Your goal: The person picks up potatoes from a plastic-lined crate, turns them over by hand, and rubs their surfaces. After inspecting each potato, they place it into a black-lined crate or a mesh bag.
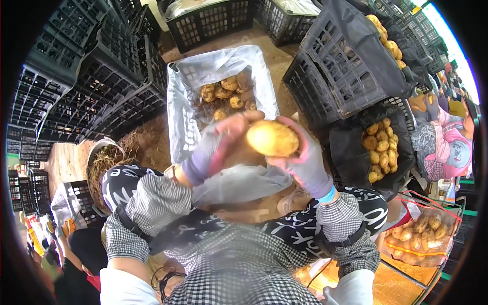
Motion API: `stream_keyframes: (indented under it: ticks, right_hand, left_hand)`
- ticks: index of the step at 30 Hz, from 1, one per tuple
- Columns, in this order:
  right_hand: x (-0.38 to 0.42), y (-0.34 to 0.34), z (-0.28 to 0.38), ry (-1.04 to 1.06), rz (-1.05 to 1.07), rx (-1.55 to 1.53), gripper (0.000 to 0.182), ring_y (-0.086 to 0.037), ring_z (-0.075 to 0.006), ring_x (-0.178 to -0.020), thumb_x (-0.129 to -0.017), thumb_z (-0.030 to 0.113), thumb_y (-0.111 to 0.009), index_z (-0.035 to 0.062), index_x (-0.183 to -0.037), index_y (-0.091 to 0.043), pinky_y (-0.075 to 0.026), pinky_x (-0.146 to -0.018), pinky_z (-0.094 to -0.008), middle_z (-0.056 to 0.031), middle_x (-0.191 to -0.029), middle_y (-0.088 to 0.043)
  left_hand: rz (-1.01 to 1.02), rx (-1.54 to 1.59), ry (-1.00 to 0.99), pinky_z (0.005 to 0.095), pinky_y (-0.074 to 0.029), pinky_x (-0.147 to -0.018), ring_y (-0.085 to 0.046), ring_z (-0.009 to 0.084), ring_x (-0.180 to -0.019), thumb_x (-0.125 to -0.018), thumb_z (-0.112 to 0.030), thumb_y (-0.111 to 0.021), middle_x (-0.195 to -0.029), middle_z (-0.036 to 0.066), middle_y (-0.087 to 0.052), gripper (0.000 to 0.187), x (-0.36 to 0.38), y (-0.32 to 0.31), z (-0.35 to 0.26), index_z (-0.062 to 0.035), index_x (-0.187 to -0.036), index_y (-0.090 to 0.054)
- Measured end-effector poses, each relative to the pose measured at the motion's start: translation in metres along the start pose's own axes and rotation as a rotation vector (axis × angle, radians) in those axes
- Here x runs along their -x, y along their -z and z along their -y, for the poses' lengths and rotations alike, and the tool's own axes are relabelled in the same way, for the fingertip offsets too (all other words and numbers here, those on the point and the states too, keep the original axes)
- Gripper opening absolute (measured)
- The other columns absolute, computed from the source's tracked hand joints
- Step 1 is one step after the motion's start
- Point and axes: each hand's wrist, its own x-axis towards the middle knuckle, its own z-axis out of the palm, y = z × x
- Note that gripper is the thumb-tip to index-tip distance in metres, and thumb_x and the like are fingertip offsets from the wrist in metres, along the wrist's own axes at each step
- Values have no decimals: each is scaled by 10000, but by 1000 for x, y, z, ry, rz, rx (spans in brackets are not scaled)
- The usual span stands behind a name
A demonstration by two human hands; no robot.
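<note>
A large yellow potato (pixel 273 138) rests in my right hand (pixel 307 162), its gloved fingers curled around the right end. My left hand (pixel 216 145), in a grey and pink glove and blurred by motion, is beside the potato's left end. Its fingers stretch toward the potato with nothing visible in them. Both hands are above the near part of a crate lined with white sheeting (pixel 180 119). Several soil-marked potatoes (pixel 223 93) lie at the far end of that crate.
Stacked black crates (pixel 96 71) rise on the left, beside a tub of dry plant scraps (pixel 104 157). To the right are a black-lined crate (pixel 348 147) of potatoes and tilted crates (pixel 343 61). A bagged potato load (pixel 419 234) stands lower right. Another person (pixel 450 137) is at far right.
</note>
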Motion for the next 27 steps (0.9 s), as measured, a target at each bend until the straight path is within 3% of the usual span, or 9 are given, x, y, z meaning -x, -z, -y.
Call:
stream_keyframes:
  ticks: [2, 5, 8, 10, 12, 17, 20, 23, 27]
  right_hand:
    - [2, 15, 17, -71, -56, -21, 665, -657, -172, -900, -864, 187, -729, -31, -1422, -439, -552, -789, -319, -127, -1233, -618]
    - [-27, 63, 69, 24, -435, -353, 557, -628, -182, -875, -956, 316, -629, 2, -1390, -477, -531, -741, -316, -132, -1182, -623]
    - [-71, 176, 125, 476, -227, -534, 506, -602, -263, -1146, -984, 222, -595, -12, -1415, -465, -479, -1017, -349, -161, -1305, -586]
    - [-73, 163, 153, 411, -503, 364, 548, -583, -246, -1143, -983, 254, -596, -49, -1414, -446, -466, -980, -312, -182, -1356, -547]
    - [-60, 130, 134, 349, -668, 542, 500, -600, -208, -1025, -994, 245, -566, -49, -1389, -476, -484, -881, -287, -183, -1311, -578]
    - [-29, 63, 71, -41, -647, 249, 411, -643, -112, -730, -1023, 223, -489, -49, -1325, -551, -529, -634, -225, -184, -1197, -657]
    - [-35, 66, 63, -164, -481, 220, 362, -646, -132, -742, -1014, 141, -509, -39, -1323, -568, -543, -662, -252, -172, -1159, -675]
    - [-40, 62, 61, -248, -451, 203, 361, -649, -134, -753, -1010, 116, -525, -23, -1342, -559, -544, -669, -249, -166, -1165, -676]
    - [-40, 56, 39, -325, -386, 46, 348, -640, -109, -732, -1027, 159, -523, 7, -1336, -572, -532, -660, -226, -148, -1159, -677]
  left_hand:
    - [-266, -56, -83, 379, -527, -963, -620, 223, -1106, -1017, -352, -550, -1235, 103, -619, 460, -14, 34, 14, -1, -1313, -554]
    - [-632, -79, 183, 417, -488, -1031, -569, 280, -1219, -1031, -321, -474, -1331, 138, -567, 424, -35, 101, 18, -62, -1365, -511]
    - [-837, -51, 598, 402, -528, -942, -587, 266, -1185, -969, -238, -571, -1301, 129, -585, 367, -62, 185, 64, -113, -1313, -552]
    - [-579, -729, 758, 397, -519, -932, -609, 331, -1126, -867, -273, -670, -1227, 171, -627, 549, -87, 261, 111, -58, -1347, -514]
    - [-589, -1110, 730, 398, -514, -927, -621, 368, -1092, -804, -285, -732, -1178, 197, -649, 663, -108, 282, 116, -31, -1366, -490]
    - [-1371, -1271, 216, 413, -507, -925, -625, 387, -1068, -743, -255, -797, -1116, 216, -659, 750, -171, 322, 141, -30, -1377, -466]
    - [-1131, -849, 77, 369, -536, -845, -665, 312, -952, -682, -186, -852, -1020, 188, -676, 818, -188, 369, 158, -22, -1371, -445]
    - [-858, -522, 195, 337, -547, -801, -669, 262, -910, -680, -191, -860, -1008, 156, -673, 766, -159, 308, 106, -23, -1334, -500]
    - [-434, -1039, 247, 331, -529, -866, -632, 255, -992, -681, -267, -875, -1116, 164, -619, 743, -136, 210, 78, -64, -1325, -566]
